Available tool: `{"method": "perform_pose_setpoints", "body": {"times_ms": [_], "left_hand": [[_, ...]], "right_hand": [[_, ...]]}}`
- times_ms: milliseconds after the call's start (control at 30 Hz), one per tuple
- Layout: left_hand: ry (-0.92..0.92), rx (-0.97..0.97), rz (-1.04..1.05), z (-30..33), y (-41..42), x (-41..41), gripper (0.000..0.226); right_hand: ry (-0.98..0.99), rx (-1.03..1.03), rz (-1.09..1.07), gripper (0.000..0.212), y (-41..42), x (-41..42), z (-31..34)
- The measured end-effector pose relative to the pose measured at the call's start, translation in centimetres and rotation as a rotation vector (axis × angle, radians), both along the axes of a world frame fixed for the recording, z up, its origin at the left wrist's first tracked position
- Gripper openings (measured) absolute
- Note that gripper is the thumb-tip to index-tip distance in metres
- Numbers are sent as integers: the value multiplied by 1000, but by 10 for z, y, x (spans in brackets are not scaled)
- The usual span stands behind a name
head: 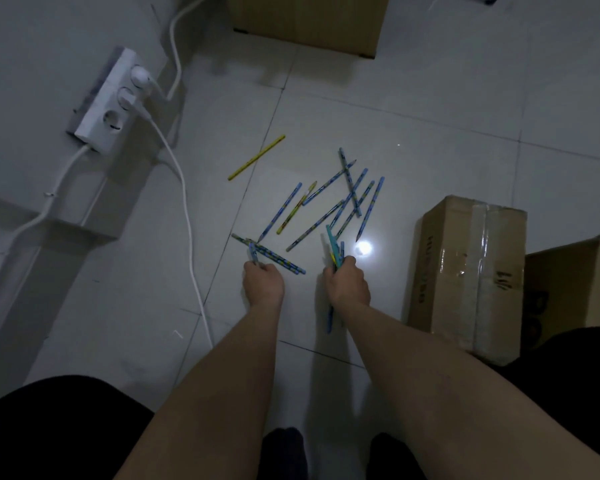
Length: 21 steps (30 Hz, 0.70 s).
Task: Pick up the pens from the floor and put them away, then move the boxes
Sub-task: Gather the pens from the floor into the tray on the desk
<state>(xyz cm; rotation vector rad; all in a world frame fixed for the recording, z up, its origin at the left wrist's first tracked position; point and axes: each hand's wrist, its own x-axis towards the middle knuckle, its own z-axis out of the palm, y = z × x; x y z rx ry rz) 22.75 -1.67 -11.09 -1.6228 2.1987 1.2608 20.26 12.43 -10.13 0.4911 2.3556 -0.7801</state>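
Several pens (340, 199) lie scattered on the pale tiled floor (430, 133) ahead of the person, most of them slim, blue and patterned, crossing one another in a loose heap. One yellow pen (256, 157) lies apart, up and to the left of the heap; a second yellowish one (297, 208) lies among the blue ones.

Left hand (263, 280): down at floor level, fingers curled round the near end of a small cluster of blue pens (274, 256) that fans out along the tile.

Right hand (347, 284): closed round a bundle of pens (335, 251), blue and teal with some yellow showing; the ends stick out above the fist and one end (330, 318) protrudes below the wrist.

Boxes: a taped brown cardboard box (471, 275) stands on the floor just right of the right hand, with a second box (575, 289) beside it at the frame edge. A third box (309, 22) stands at the top of the view, well apart from the pens.

Surroundings: a white power strip (104, 98) sits at the left with white cables (184, 202) plugged in, one trailing across the floor past the left hand. A bright reflection (364, 248) shows on the tile near the right hand.
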Motion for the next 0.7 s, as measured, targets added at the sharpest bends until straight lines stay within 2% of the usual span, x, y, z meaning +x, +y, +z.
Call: {"method": "perform_pose_setpoints", "body": {"times_ms": [233,433,700], "left_hand": [[45,60,109,-5,0,-23,56],[-27,69,137,-3,10,-25,46],[-160,-32,82,-1,5,-8,37]], "right_hand": [[-52,75,92,36,-2,0,-8],[-74,72,142,35,1,-7,-7],[-48,14,128,44,4,-7,0]]}}
